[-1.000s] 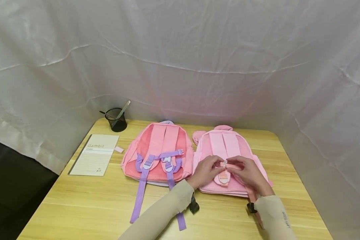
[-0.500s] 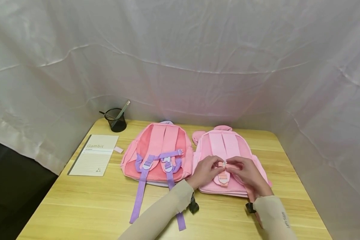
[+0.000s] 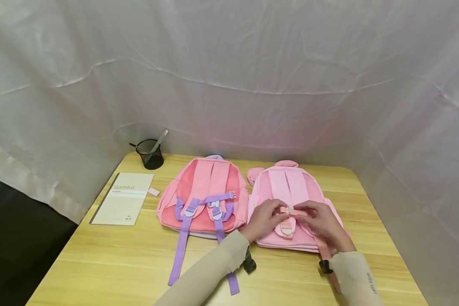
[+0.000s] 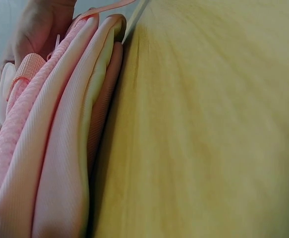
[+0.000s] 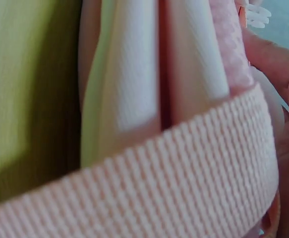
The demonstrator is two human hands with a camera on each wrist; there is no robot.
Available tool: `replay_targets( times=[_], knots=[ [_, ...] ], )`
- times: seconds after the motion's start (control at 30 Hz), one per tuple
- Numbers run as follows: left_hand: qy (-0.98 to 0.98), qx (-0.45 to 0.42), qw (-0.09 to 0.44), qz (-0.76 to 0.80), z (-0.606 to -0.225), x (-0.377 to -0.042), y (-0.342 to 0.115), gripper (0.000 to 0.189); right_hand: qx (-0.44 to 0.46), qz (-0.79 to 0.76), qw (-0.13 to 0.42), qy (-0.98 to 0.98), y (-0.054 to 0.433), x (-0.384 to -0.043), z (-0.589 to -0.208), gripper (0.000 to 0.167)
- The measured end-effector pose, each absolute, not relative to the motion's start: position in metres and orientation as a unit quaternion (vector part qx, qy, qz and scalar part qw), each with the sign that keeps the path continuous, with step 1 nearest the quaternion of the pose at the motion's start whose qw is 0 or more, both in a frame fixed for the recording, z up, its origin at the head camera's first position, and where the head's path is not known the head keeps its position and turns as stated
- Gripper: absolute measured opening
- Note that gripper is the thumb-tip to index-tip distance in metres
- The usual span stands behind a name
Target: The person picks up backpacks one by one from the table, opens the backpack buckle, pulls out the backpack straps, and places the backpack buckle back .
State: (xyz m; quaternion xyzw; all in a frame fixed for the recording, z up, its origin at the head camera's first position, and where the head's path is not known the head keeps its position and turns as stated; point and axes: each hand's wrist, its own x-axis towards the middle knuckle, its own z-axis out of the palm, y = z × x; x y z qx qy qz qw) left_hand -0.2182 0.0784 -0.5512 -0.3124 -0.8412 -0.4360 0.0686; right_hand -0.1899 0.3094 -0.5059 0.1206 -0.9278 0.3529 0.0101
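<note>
A light pink backpack (image 3: 313, 187) lies on its front, straps up, in the right half of the head view. Above its lower back panel, an orange-pink chest strap (image 3: 299, 212) runs sideways with a small whitish buckle (image 3: 289, 209) in its middle. My left hand (image 3: 263, 219) pinches the strap just left of the buckle. On the buckle's right, my right hand (image 3: 324, 222) pinches the strap between thumb and fingers. In the right wrist view a loose webbing strap (image 5: 159, 183) covers much of the pack's edge, and the whitish buckle (image 5: 257, 16) shows at the top.
To the left lies a coral backpack (image 3: 210, 178) with purple straps (image 3: 180, 255) hanging toward the front. Farther left are a notebook (image 3: 122, 199), a small pink eraser-like block (image 3: 153, 191) and a black mesh pen cup (image 3: 151, 159). Grey curtains (image 3: 229, 85) surround the wooden table (image 3: 114, 263).
My right hand has shifted slightly right, and more of the chest strap shows between the hands. Both hands still pinch it. The head view has moved a little.
</note>
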Motion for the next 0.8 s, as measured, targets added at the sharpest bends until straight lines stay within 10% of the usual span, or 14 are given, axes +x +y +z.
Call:
replay_targets(
  times=[0.8],
  knots=[
    [-0.849,-0.297,0.059,-0.433,-0.551,-0.218,0.079,0.025,0.111,0.356,-0.008,-0.928,0.312,-0.187,-0.506,0.033]
  ],
)
